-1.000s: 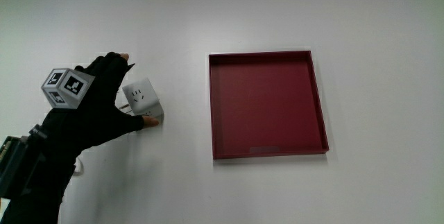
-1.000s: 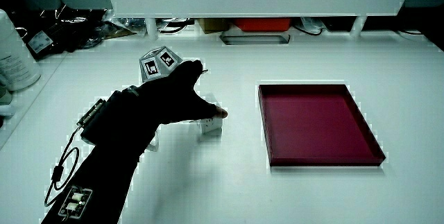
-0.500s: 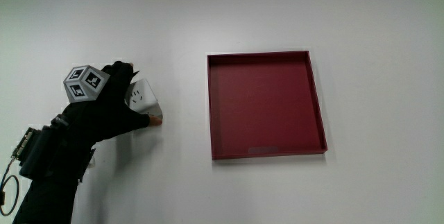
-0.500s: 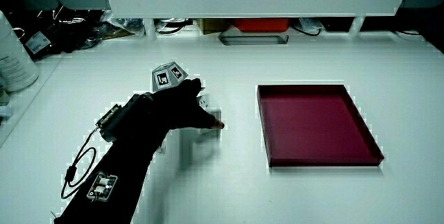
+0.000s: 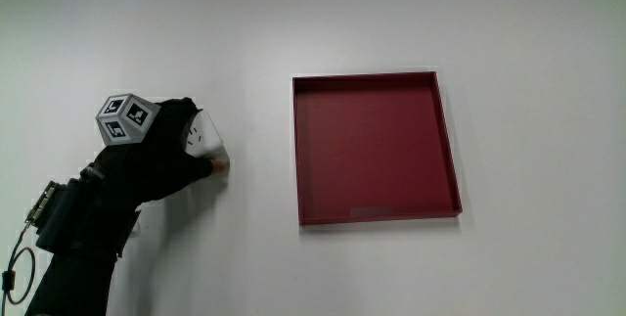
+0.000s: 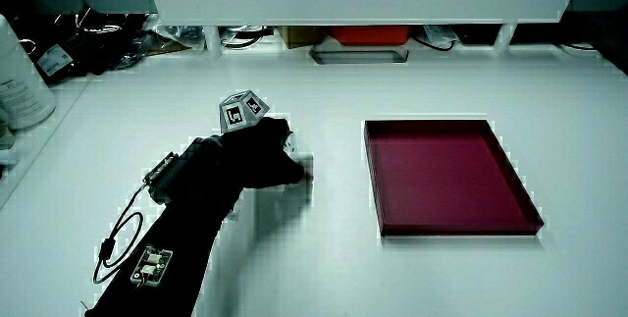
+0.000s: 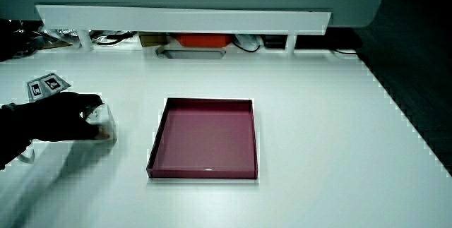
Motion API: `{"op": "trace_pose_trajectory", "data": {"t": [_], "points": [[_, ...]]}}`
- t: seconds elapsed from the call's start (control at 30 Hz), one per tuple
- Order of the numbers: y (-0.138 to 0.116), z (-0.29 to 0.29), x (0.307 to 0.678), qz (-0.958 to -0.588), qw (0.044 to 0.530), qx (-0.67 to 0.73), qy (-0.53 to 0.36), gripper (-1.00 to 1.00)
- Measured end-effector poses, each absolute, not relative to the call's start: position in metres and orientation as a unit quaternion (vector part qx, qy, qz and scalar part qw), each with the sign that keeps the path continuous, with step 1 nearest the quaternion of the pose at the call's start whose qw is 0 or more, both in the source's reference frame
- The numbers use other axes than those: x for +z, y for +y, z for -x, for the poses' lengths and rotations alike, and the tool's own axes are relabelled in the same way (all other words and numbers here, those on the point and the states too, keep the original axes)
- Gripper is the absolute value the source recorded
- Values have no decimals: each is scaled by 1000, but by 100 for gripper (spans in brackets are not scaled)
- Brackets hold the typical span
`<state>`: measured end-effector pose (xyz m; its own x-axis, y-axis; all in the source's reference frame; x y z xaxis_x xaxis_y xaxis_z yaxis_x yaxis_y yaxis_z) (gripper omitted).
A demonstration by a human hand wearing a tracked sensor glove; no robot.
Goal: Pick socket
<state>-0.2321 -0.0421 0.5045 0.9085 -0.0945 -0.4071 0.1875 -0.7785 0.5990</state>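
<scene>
A small white cube socket [image 5: 206,136] sits on the white table beside the dark red tray [image 5: 445,150]. The gloved hand [image 5: 171,155] lies over it with fingers curled around its sides, thumb tip at the socket's edge nearest the tray. Most of the socket is hidden under the glove. In both side views the hand [image 6: 260,156] [image 7: 70,115] covers the socket [image 6: 293,151] [image 7: 104,120], which still looks to rest on the table. The patterned cube [image 5: 127,118] rides on the back of the hand.
The shallow red tray [image 6: 378,175] [image 7: 157,147] holds nothing. A low white partition [image 6: 363,5] runs along the table's edge farthest from the person, with cables and small items under it. A white container [image 6: 20,77] stands at the table's edge.
The hand slid over the socket and its fingers closed around it; before, the fingers were spread beside it with more of the socket showing.
</scene>
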Motion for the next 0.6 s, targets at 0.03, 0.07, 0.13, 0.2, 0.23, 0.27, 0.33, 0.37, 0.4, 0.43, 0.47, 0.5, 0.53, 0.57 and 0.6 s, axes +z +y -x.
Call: {"op": "trace_pose_trajectory", "data": {"t": [0.03, 0.07, 0.13, 0.2, 0.23, 0.27, 0.33, 0.37, 0.4, 0.43, 0.47, 0.5, 0.53, 0.57, 0.6], "points": [[-42, 231, 502, -918, 337, -210, 19, 79], [-42, 231, 503, -921, 326, -210, 28, 86], [-41, 231, 503, -922, 322, -213, 28, 100], [-41, 231, 502, -923, 317, -216, 29, 100], [-41, 230, 501, -922, 318, -217, 29, 100], [-41, 231, 499, -925, 308, -220, 36, 100], [-42, 229, 493, -926, 301, -226, 41, 100], [-43, 227, 488, -926, 299, -225, 43, 100], [-43, 225, 483, -925, 300, -232, 39, 100], [-44, 222, 478, -926, 292, -233, 52, 100], [-45, 218, 474, -925, 289, -242, 53, 100], [-46, 215, 470, -928, 277, -238, 68, 100], [-46, 210, 466, -928, 273, -242, 75, 100], [-46, 206, 463, -923, 278, -255, 78, 100], [-46, 201, 462, -920, 274, -266, 86, 100]]}}
